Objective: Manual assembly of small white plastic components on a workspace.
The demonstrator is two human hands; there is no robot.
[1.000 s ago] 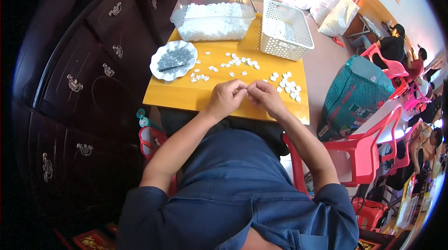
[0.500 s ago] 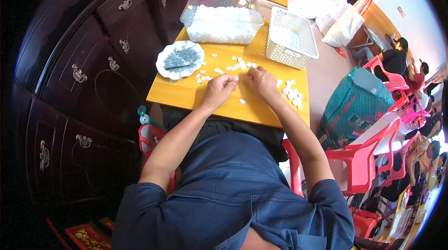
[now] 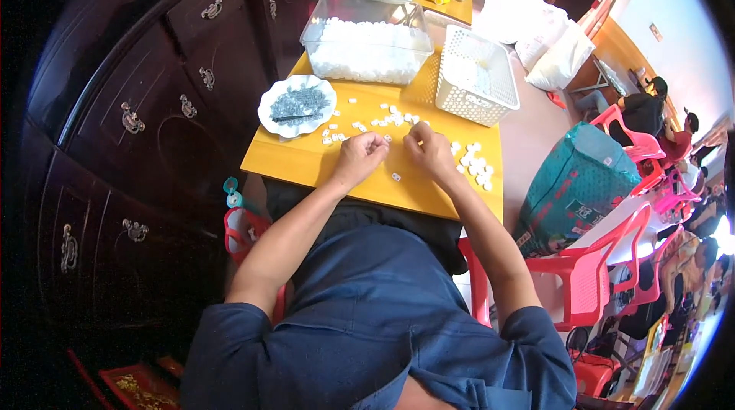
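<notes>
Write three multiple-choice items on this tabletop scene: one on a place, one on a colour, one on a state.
1. Where does the white plate of grey bits lie?
A. at the table's left side
B. inside the white basket
C. on the pink chair

2. What colour is the table?
A. blue
B. yellow-orange
C. black

3. How is the clear tub?
A. empty
B. tipped on its side
C. upright and open, holding small white pieces

Answers: 1 A, it sits left of the left hand. 2 B, bare wood shows yellow-orange beside the right hand. 3 C, white pieces show through its walls.
</notes>
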